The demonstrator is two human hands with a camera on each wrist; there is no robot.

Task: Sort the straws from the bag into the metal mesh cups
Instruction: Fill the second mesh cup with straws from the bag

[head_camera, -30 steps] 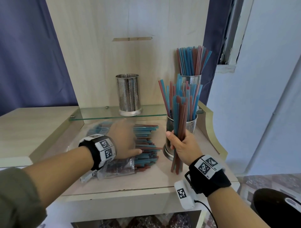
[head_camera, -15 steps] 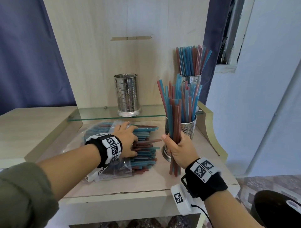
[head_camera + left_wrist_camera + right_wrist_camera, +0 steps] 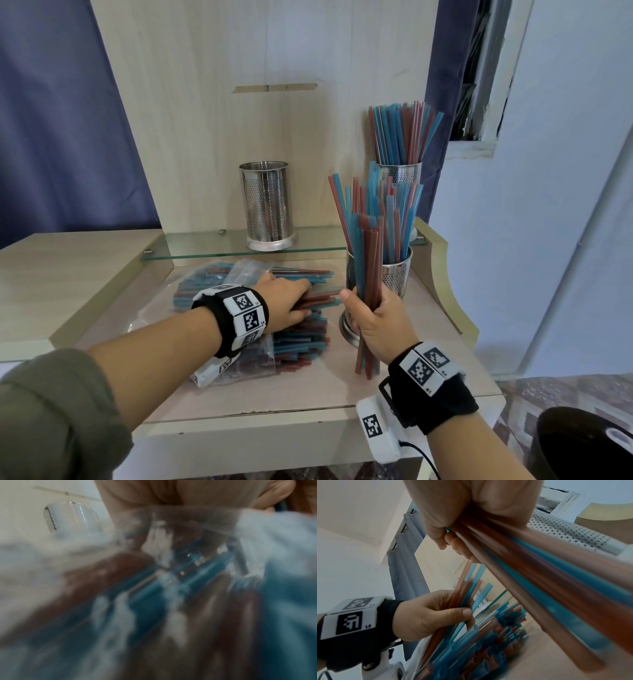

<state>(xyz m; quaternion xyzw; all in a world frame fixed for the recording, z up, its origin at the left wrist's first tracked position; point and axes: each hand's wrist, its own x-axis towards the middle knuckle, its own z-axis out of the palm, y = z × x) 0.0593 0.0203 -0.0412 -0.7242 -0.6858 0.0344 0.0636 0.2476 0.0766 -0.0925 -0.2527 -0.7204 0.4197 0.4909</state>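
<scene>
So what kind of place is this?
Probably a home room, not a shop: a small wooden cabinet with a glass shelf, blue curtains, and a window in a painted wall.

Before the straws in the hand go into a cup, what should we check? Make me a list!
1. The right hand has a firm hold on its bundle of straws: ok, fingers are curled round it.
2. The bundle stands upright: ok, nearly vertical.
3. The front cup has room: not ok, it already looks packed with straws.
4. The middle cup on the glass shelf is free: ok, no straws stick out of it.
5. The left hand has finished picking from the bag: not ok, it grips straws there.
6. The bundle is one colour: not ok, red and blue are mixed.
</scene>
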